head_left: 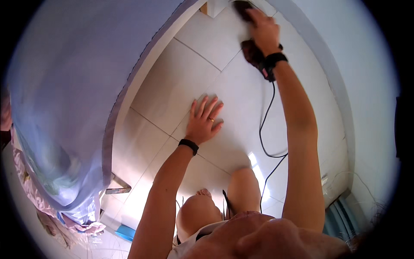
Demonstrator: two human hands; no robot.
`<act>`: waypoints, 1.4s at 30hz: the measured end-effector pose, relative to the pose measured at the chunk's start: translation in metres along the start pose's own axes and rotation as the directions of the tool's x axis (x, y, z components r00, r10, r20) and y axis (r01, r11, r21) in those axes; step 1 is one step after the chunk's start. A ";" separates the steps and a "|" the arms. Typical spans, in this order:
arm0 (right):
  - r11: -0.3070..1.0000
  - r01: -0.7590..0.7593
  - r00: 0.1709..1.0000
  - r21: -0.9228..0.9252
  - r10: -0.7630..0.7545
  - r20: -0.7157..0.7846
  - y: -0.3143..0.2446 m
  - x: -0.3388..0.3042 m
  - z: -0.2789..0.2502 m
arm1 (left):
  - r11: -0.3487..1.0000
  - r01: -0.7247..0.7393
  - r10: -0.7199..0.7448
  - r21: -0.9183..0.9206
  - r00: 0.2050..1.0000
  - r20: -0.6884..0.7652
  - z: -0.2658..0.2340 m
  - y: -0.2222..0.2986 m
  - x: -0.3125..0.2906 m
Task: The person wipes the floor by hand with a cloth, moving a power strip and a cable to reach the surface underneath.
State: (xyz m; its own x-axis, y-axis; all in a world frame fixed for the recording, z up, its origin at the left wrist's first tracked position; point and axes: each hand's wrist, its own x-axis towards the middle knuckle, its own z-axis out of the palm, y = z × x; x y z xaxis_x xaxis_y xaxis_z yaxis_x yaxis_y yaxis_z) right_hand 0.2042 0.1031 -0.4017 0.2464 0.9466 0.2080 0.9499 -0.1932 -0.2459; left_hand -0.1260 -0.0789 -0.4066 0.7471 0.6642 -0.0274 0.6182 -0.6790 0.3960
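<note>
My left hand (202, 124) lies flat on the pale tiled floor (172, 82), fingers spread, holding nothing. It wears a ring, and a black band is round the wrist. At the far right my right hand (265, 33) is closed round a dark brown, corded handheld appliance (253, 54) held low over the floor. The appliance's front part points away from me, and its exact kind is blurred and partly covered by my hand. A black cord (261, 129) runs from its near end across the tiles toward my knees.
A bed-like piece draped in a lilac cloth (77, 77) stands along the left. On the right rises a pale wall (358, 56). A metal-looking leg (118, 188), a blue item (125, 232) and blue-grey folded material (340, 218) lie nearer me. My bent knees (198, 213) are on the near side.
</note>
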 end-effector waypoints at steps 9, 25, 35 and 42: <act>0.824 0.461 0.829 0.329 -0.532 0.170 -0.093 -0.059 -0.019 | 0.999 0.036 -0.036 -0.023 0.999 0.008 -0.002 -0.004 -0.005; 0.712 0.501 0.743 0.492 -0.645 0.176 -0.190 -0.119 0.000 | 0.999 0.005 -0.007 -0.041 0.999 -0.044 0.008 -0.013 -0.012; 0.963 0.203 0.978 -0.175 -0.192 0.081 -0.172 -0.005 0.073 | 0.996 -0.006 0.002 -0.087 0.999 -0.039 0.010 0.012 0.008; 0.598 0.675 0.683 0.432 -0.728 -0.059 -0.283 -0.120 0.073 | 0.997 0.000 0.001 -0.075 1.000 0.010 0.009 0.000 0.005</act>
State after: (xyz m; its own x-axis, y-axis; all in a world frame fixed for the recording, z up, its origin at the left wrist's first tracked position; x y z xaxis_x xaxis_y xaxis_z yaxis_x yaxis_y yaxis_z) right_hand -0.1079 0.0629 -0.4262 -0.5118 0.7719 0.3771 0.6514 0.6349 -0.4154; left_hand -0.1202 -0.0778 -0.4148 0.7501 0.6603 -0.0358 0.5978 -0.6539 0.4638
